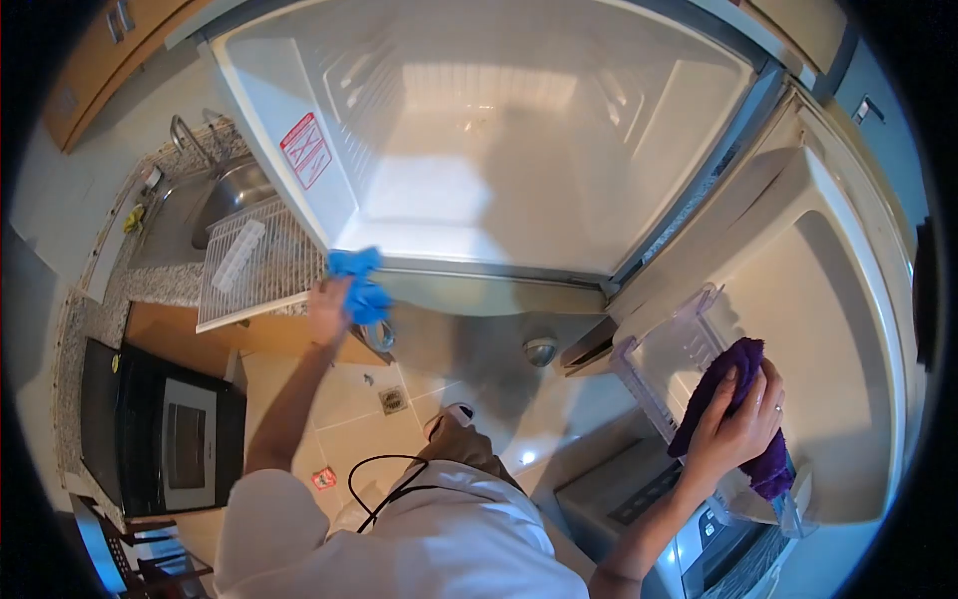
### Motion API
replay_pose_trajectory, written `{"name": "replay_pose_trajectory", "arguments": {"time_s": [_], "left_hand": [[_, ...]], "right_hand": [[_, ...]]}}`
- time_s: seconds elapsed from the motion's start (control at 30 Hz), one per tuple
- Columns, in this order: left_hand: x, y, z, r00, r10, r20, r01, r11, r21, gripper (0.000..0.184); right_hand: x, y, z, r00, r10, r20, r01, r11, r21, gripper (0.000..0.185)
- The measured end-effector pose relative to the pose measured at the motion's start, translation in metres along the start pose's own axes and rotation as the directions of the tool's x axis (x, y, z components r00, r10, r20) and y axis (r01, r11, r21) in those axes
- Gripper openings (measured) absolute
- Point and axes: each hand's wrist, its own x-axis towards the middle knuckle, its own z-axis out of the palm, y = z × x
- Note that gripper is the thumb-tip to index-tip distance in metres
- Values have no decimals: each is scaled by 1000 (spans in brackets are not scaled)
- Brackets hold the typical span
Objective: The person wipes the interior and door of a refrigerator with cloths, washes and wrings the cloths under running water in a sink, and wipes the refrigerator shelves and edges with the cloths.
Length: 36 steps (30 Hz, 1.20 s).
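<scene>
My left hand [329, 311] is closed on a crumpled blue cloth [361, 282], close to the lower left front edge of the open refrigerator [429, 215]. On the other side, my right hand [736, 424] grips a purple cloth [736, 361] with its fingers wrapped over it. That cloth lies along the clear plastic door shelf [671, 369] on the inside of the open refrigerator door [828, 329]. Part of the shelf is hidden under the cloth and hand. A red and white label [305, 150] is stuck on the left inner wall.
At the left, a white wire rack [284, 240] with a white ice-cube tray [239, 256] on it rests at the counter by the sink [228, 200]. Below stands a black oven [190, 429]. A grey appliance [624, 499] sits under the door. A floor drain [392, 400] is near my foot.
</scene>
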Motion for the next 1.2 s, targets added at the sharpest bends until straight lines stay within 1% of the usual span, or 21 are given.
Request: {"name": "replay_pose_trajectory", "arguments": {"time_s": [0.1,0.23,0.3,0.37,0.43,0.5,0.53,0.6,0.63,0.7,0.73,0.77,0.8,0.83,0.87,0.93,1.0,1.07,1.1,1.17,1.2], "left_hand": [[-16,-36,-6,998,-60,-10,60,992,113,58],[-11,14,19,985,46,-169,-57,996,-62,60],[3,54,33,991,92,-100,-118,945,-304,61],[25,116,43,934,271,-234,-346,853,-392,59],[47,171,55,909,409,-81,-406,824,-395,51],[74,222,21,921,374,111,-224,738,-636,51],[80,225,6,922,372,106,-224,737,-638,51],[93,225,-13,974,225,14,-157,721,-675,48],[99,205,-17,974,182,-133,-226,784,-578,42],[115,146,-29,981,-1,-196,-69,934,-350,37],[124,118,-35,975,-222,-10,215,956,-201,36],[132,82,-26,943,-330,34,331,943,-34,32],[135,59,-20,947,-319,49,291,910,294,25],[134,43,-20,932,-243,270,181,955,234,21],[131,41,-7,930,-248,271,187,955,229,21],[130,51,5,984,-162,75,101,851,516,21],[130,51,10,964,-218,151,200,971,129,26],[125,75,-2,952,-157,263,221,946,-236,30],[128,100,-36,824,-83,560,463,669,-582,31],[101,126,-10,946,191,262,108,575,-811,33],[103,126,-22,946,193,260,106,575,-811,33]], "right_hand": [[2,-7,0,998,56,-30,-56,998,-9,22],[2,-10,0,998,50,-38,-52,998,-45,21],[3,-17,-3,998,47,-36,-49,998,-44,20],[2,-21,-2,997,45,-55,-48,997,-54,20],[-2,-25,-2,997,35,-63,-38,998,-48,21],[-9,-21,-6,993,-25,-114,27,1000,14,22],[-14,-18,-8,983,-89,-159,102,992,78,23],[-22,-13,-22,991,-111,-72,121,981,151,26],[-28,-6,-26,993,-99,-62,107,986,129,26],[-36,5,-31,997,-56,-44,61,991,120,27],[-38,7,-35,999,-24,-37,29,991,133,27],[-38,8,-38,1000,2,-8,-1,987,163,27],[-37,7,-36,1000,-2,-21,6,985,171,26],[-37,5,-34,1000,0,-30,4,990,140,26],[-34,3,-32,999,-2,-43,6,994,111,26],[-32,-1,-29,998,-8,-57,13,996,88,26],[-34,-1,-27,998,-14,-61,19,997,74,26],[-37,1,-25,995,-24,-100,25,1000,15,26],[-39,1,-24,995,-23,-99,26,999,21,26],[-40,4,-23,996,-23,-88,25,999,29,26],[-41,4,-24,996,-18,-84,20,999,28,27]]}}
